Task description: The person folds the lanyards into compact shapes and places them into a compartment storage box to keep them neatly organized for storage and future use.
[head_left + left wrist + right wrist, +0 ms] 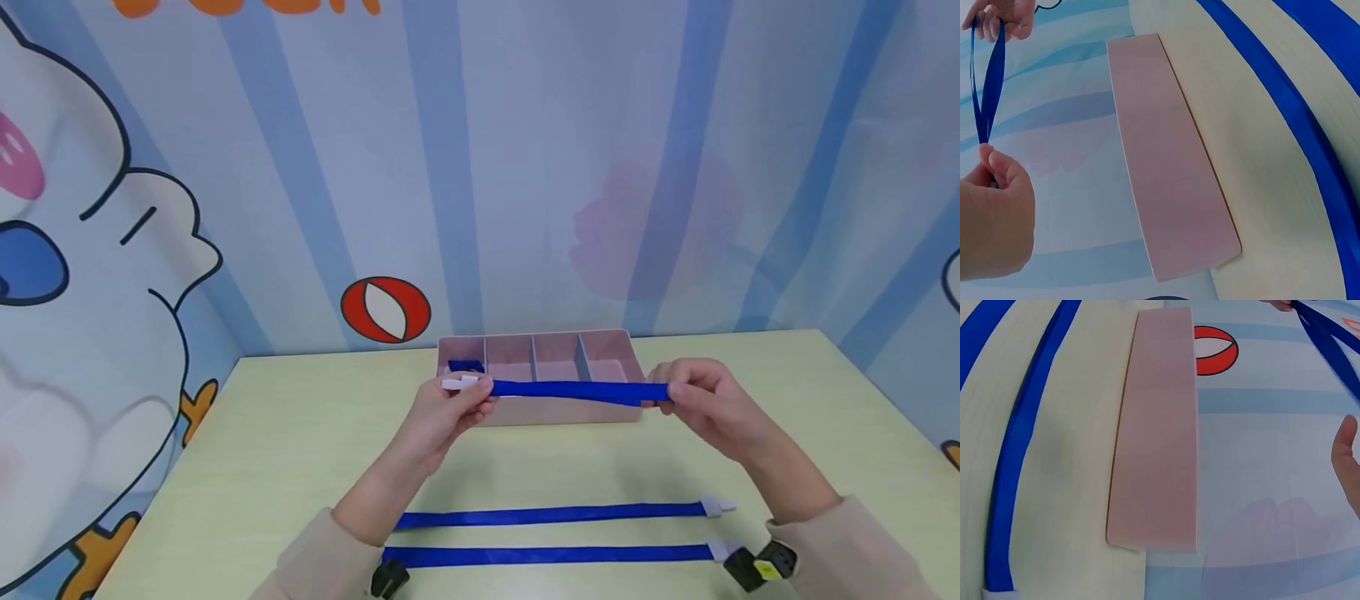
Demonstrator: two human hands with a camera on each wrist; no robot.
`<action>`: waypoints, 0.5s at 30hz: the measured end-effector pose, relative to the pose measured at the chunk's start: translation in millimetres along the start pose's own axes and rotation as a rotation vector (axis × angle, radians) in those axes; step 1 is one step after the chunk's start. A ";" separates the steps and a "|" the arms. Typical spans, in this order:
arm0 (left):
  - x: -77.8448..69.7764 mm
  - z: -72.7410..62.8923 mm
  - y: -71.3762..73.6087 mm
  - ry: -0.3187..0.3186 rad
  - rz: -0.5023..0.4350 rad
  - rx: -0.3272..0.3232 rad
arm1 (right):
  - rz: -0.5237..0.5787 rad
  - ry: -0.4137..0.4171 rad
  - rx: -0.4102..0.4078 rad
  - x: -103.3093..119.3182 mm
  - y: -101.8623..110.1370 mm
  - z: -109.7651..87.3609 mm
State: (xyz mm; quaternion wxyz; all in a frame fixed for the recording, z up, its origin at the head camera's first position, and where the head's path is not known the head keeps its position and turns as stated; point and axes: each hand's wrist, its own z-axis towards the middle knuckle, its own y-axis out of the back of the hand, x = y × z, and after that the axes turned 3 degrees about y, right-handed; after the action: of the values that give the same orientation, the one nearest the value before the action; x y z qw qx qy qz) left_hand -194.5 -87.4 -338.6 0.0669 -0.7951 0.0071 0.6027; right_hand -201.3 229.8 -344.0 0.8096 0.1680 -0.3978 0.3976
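A blue lanyard (577, 391) with a white clip (460, 382) is stretched level in the air between both hands. My left hand (450, 417) pinches its clip end between thumb and fingers. At the other end, my right hand (708, 407) grips the looped band. Seen from the left wrist, the two strands of the held lanyard (994, 75) spread apart near the right hand and come together at the left. Two more blue lanyards, a farther one (555, 515) and a nearer one (555, 556), lie straight and side by side on the table, white clips to the right.
Behind the hands, a pink box (562, 411) with several compartments stands near the table's back edge. Its left compartment has a dark blue folded item (466, 366) in it. A printed wall cloth (525, 167) rises behind the pale table (315, 433).
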 end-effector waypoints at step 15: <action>-1.8 -5.5 -4.0 -0.018 -0.022 -0.066 | -0.188 -0.191 -0.503 2.3 -11.0 -2.1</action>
State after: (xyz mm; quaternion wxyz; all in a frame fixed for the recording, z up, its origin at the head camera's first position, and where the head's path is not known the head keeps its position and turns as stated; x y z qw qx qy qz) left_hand -189.3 -84.2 -335.0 0.0473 -0.7916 -0.0224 0.6088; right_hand -190.8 225.3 -343.1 0.8181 0.0348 -0.5410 0.1918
